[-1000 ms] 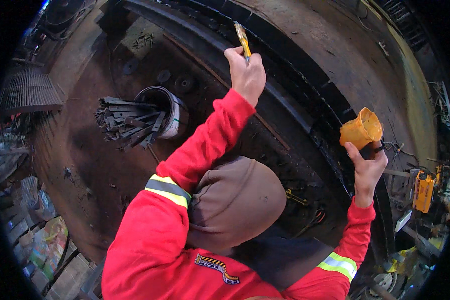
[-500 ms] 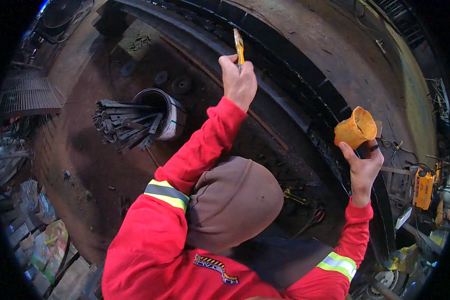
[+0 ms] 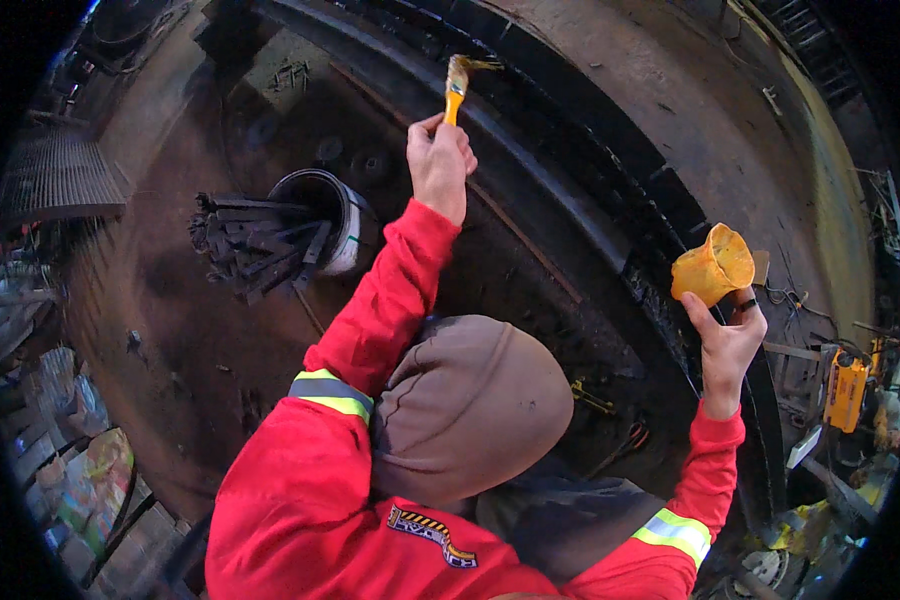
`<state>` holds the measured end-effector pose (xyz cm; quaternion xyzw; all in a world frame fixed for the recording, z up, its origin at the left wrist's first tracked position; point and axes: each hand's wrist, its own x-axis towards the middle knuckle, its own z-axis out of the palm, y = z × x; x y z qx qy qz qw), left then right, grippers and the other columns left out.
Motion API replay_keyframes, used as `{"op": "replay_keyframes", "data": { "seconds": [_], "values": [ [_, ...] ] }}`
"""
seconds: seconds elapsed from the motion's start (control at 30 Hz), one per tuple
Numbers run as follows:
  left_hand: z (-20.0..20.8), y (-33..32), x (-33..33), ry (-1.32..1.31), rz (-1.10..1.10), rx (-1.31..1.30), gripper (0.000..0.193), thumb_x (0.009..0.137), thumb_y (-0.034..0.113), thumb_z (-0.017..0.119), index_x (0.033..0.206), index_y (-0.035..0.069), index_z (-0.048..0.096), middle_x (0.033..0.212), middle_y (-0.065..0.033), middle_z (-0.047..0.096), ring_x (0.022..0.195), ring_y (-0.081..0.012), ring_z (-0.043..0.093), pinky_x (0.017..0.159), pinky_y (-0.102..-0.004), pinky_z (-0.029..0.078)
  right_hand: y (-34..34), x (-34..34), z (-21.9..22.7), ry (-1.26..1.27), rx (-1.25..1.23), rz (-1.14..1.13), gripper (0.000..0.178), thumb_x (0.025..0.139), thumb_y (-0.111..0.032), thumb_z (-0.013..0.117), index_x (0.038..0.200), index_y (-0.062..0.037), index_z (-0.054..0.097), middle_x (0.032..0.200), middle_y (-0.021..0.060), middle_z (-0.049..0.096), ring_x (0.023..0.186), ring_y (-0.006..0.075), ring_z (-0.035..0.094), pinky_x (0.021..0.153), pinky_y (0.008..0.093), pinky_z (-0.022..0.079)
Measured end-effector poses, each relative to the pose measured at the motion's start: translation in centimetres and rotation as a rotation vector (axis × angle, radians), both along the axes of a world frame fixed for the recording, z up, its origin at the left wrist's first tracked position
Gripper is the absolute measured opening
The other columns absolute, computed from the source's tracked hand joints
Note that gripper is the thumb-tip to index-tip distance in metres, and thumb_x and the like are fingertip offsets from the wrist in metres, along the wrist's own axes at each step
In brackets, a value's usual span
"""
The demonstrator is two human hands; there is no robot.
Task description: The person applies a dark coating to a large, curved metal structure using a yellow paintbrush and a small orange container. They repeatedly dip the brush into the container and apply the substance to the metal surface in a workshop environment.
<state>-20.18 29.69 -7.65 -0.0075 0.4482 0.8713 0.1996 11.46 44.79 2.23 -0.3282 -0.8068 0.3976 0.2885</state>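
My left hand [image 3: 437,168] is closed round the yellow handle of a paintbrush [image 3: 456,85], arm stretched forward. The bristles are wet-looking and bend to the right, at the dark, curved metal beam [image 3: 540,75]. Whether they touch it I cannot tell for sure. Off to the right, my right hand [image 3: 730,335] grips a yellow cup [image 3: 708,268] from below, thumb on the near side. The cup is tilted, its uneven rim smeared, and its contents are hard to make out. A dark ring sits on one finger of that hand. Both sleeves are red with reflective bands.
A white bucket [image 3: 348,240] lies tipped left of my left arm, with dark metal strips [image 3: 255,240] spilling out. A rounded brown-cloth form [image 3: 475,410] is between my arms. At right stands a yellow box-shaped device [image 3: 846,390]. Rusty rod [image 3: 525,245] lies along the floor.
My left hand has shifted a little to the left with the paintbrush, and its bristles now splay to the right. My right hand and the cup have barely moved.
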Motion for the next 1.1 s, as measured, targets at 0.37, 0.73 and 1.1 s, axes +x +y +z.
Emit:
{"op": "replay_keyframes", "data": {
  "seconds": [0.37, 0.73, 1.1],
  "values": [
    [0.3, 4.5, -5.9, 0.216, 0.167, -0.31, 0.016, 0.094, 0.009, 0.053, 0.104, -0.002, 0.048, 0.076, -0.004, 0.051, 0.056, -0.0106, 0.046, 0.047, -0.0289, 0.037, -0.2, -0.3, -0.1, -0.013, 0.0, 0.007, 0.055, 0.075, -0.009, 0.088, 0.124, 0.0034, 0.064, 0.116, 0.0093, 0.07, 0.11, 0.0189, 0.066, 0.104, 0.034, 0.045],
    [0.3, 3.7, -4.8, 0.408, 0.269, -0.616, 0.03, 0.09, 0.013, 0.057, 0.112, -0.005, 0.047, 0.099, -0.0245, 0.064, 0.09, -0.0349, 0.066, 0.087, -0.0418, 0.051, -0.2, -0.4, -0.4, -0.013, -0.022, 0.026, 0.053, 0.075, -0.01, 0.088, 0.121, 0.0035, 0.065, 0.114, 0.0092, 0.071, 0.109, 0.0187, 0.066, 0.103, 0.0342, 0.046],
    [1.4, 3.0, -2.7, 0.509, 0.341, -0.637, 0.027, 0.091, 0.011, 0.056, 0.112, -0.004, 0.046, 0.098, -0.0263, 0.063, 0.089, -0.0368, 0.066, 0.083, -0.0439, 0.051, -0.2, -0.7, 0.0, 0.044, -0.048, 0.058, 0.05, 0.074, -0.009, 0.088, 0.118, 0.0036, 0.067, 0.112, 0.0084, 0.072, 0.107, 0.0177, 0.066, 0.103, 0.0326, 0.046]
  ]
}}
